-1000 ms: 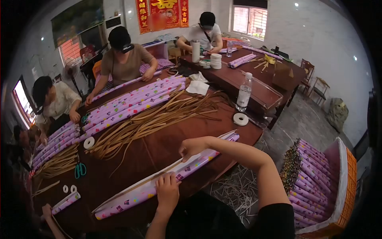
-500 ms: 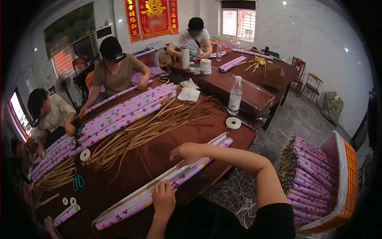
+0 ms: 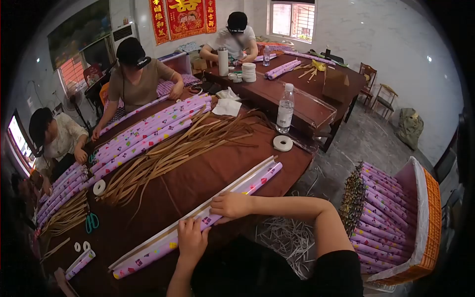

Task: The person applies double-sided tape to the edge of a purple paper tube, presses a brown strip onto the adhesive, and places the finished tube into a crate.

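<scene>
Undersides of left hand (image 3: 193,238) and right hand (image 3: 231,204) hidden; fingers of both curl over long glossy lilac patterned roll (image 3: 148,258), but whether thumbs clamp below, cannot tell. Roll lies slantwise on reddish-brown covered table (image 3: 163,190), directly beneath both hands; white inner face shows, thin tan strip (image 3: 247,176) along far edge (partly blocked by fingers). Right of grip, orange lattice basket with white lining (image 3: 432,222) holds many stacked slim lilac rolls (image 3: 383,218), dark mottled ends facing grip.
</scene>
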Available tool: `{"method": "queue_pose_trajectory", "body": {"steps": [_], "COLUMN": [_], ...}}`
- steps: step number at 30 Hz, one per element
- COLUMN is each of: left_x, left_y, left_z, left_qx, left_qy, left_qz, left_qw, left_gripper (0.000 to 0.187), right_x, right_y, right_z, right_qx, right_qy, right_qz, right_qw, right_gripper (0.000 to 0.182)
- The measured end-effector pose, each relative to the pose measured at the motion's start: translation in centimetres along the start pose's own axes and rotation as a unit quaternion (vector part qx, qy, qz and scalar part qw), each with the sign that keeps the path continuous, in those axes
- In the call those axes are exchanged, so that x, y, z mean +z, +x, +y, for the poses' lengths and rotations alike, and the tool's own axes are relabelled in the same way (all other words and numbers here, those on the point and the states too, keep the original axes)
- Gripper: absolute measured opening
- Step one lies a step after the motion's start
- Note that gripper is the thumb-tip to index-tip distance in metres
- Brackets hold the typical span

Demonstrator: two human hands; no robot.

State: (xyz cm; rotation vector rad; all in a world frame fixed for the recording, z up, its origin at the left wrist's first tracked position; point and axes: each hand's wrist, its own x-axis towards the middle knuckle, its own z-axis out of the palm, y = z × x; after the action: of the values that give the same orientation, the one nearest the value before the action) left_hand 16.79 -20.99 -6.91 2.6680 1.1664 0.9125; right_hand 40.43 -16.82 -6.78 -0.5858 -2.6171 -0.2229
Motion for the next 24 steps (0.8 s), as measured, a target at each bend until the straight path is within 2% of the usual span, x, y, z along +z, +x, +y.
{"method": "queue_pose_trajectory", "body": {"steps": [3,9,12,14,15,17,18,19,21,24], "left_x": [0.7,0.4,0.5,0.6,0.6,0.3,0.0,0.3,0.8,0.9], "left_y": [0.2,0.9,1.0,0.8,0.8,0.8,0.7,0.2,-0.2,-0.7], "left_z": [-0.8,-1.0,-1.1,-1.4,-1.5,-1.2,-1.1,-1.0,-1.2,-1.2], "left_qx": [0.03,0.02,0.015,0.03,0.029,0.02,0.027,0.028,0.036,0.063], "left_qy": [0.035,0.039,0.024,0.029,0.026,0.015,0.012,0.021,0.03,0.059], "left_qz": [0.02,0.006,0.004,0.008,0.007,0.009,0.023,0.038,0.068,0.074], "left_qw": [0.999,0.999,1.0,0.999,0.999,1.0,0.999,0.999,0.997,0.993], "left_gripper": [0.037,0.037,0.039,0.043,0.046,0.052,0.054,0.056,0.054,0.041], "right_x": [0.4,0.6,-1.0,-2.9,-3.2,-2.4,-2.6,-2.4,-2.7,-2.2], "right_y": [0.1,0.1,0.8,2.1,2.8,3.2,3.4,3.7,5.4,6.2], "right_z": [0.7,1.0,0.4,0.6,0.8,2.4,3.3,4.0,4.4,5.6], "right_qx": [-0.009,0.011,0.048,0.088,0.14,0.184,0.226,0.259,0.302,0.244], "right_qy": [-0.027,-0.02,0.023,0.017,0.026,-0.01,0.063,0.098,0.226,0.306], "right_qz": [0.004,0.006,-0.019,0.015,0.043,0.01,-0.112,-0.166,-0.207,-0.279], "right_qw": [1.0,1.0,0.998,0.996,0.989,0.983,0.966,0.947,0.903,0.877], "right_gripper": [0.035,0.039,0.049,0.056,0.063,0.067,0.07,0.066,0.053,0.026]}}
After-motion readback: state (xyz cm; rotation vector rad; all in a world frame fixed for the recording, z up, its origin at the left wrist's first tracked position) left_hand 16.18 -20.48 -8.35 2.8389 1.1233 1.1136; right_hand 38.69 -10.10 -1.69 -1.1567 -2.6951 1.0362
